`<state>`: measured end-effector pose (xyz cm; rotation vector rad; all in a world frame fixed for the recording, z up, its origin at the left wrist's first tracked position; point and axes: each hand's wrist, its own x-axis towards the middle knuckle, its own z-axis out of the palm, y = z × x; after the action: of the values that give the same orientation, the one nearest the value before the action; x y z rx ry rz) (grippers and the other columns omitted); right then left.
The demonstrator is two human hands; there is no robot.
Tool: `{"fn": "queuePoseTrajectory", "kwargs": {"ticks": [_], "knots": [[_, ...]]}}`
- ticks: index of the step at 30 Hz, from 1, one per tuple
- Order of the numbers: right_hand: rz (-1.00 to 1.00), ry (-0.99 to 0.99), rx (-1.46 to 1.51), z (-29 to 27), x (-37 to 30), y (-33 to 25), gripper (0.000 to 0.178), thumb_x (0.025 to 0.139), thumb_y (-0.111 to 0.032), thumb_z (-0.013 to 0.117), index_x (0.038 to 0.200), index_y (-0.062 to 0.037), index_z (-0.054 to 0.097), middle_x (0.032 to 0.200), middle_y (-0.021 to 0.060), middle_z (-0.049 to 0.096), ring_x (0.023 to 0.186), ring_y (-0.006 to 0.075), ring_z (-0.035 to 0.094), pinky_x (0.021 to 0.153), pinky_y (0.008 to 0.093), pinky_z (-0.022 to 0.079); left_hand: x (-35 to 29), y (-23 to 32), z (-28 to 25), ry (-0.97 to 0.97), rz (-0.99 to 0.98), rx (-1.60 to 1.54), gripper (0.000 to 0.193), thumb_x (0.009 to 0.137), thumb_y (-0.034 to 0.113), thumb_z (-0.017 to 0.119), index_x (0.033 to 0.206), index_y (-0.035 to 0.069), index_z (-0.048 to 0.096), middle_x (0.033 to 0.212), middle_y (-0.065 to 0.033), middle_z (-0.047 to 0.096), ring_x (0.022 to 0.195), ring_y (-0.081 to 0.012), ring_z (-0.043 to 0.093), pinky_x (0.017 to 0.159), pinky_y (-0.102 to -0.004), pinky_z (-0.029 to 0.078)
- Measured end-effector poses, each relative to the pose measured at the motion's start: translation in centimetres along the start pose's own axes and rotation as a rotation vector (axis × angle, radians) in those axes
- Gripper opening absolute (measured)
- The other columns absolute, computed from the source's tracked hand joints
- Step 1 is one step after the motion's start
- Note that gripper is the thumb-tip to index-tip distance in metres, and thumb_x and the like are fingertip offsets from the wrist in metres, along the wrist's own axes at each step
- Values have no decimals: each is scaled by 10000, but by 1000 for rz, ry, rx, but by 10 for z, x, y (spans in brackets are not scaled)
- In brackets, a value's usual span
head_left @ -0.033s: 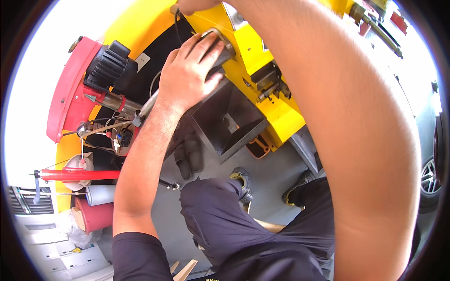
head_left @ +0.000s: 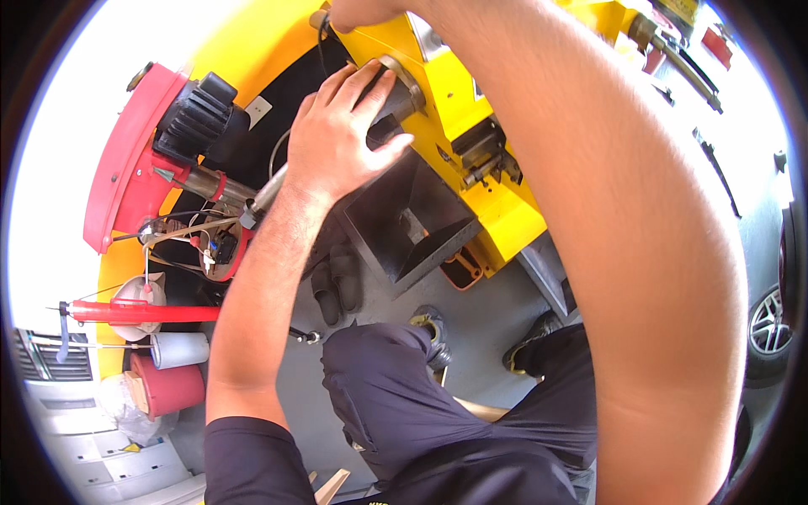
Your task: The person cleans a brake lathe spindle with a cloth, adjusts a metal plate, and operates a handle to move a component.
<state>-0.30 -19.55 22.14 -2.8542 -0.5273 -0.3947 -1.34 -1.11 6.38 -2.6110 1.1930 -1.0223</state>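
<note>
On the side of the yellow machine (head_left: 453,94) sits a round metal drum (head_left: 406,104). We judge it heavy, stiff and perhaps slippery; its rim looks the best place to take hold. Our left hand (head_left: 338,139) lies over its edge, fingers slightly spread, thumb wide. Our right hand (head_left: 364,12) is cut off above, so we cannot tell its grip. Below hangs a black bin (head_left: 375,220).

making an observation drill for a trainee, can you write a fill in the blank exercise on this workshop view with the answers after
The machine at the right hand is painted ____.
The camera sees the ____ of the left hand.
The slippers rest on the grey ____.
The car wheel shows near the picture's ____ side.

Missing words: yellow; back; floor; right.
</note>
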Motion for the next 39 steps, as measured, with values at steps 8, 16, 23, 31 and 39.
{"fn": "queuePoseTrajectory", "kwargs": {"ticks": [8,16,23,31,39], "knots": [[-117,-7,-50,-3,9,-9,389,880,-239,644,1213,-76,763,1276,161,730,1201,304,692,1003,395,542,-1,-3,-10,-11,-199,-160,360,945,176,704,1301,123,707,1371,-85,631,1332,-304,571,1039,-415,504],[-515,799,0,96,-17,-1,307,757,-81,726,1062,-110,737,1241,82,674,1231,272,620,1063,451,471,17,7,9,46,-576,-485,505,853,165,767,1322,52,618,1284,-157,652,1179,-376,637,990,-453,542],[-94,679,504,207,-130,-16,514,804,-4,645,1317,-44,616,1453,149,563,1365,340,531,1104,464,429,10,11,14,103,-450,-346,483,943,251,724,1386,75,647,1354,-164,640,1229,-360,626,1045,-427,509],[-24,543,722,219,-153,-17,592,836,10,606,1424,-23,550,1559,177,489,1432,330,483,1152,448,377,12,-2,22,43,-514,-426,532,993,350,708,1436,74,606,1342,-172,624,1239,-362,610,1039,-438,502],[27,562,741,221,-153,1,579,801,42,570,1379,6,573,1503,207,539,1398,339,512,1103,453,415,17,-7,17,-84,-542,-577,613,980,309,743,1478,18,535,1396,-211,611,1294,-341,600,1085,-408,473]]}}
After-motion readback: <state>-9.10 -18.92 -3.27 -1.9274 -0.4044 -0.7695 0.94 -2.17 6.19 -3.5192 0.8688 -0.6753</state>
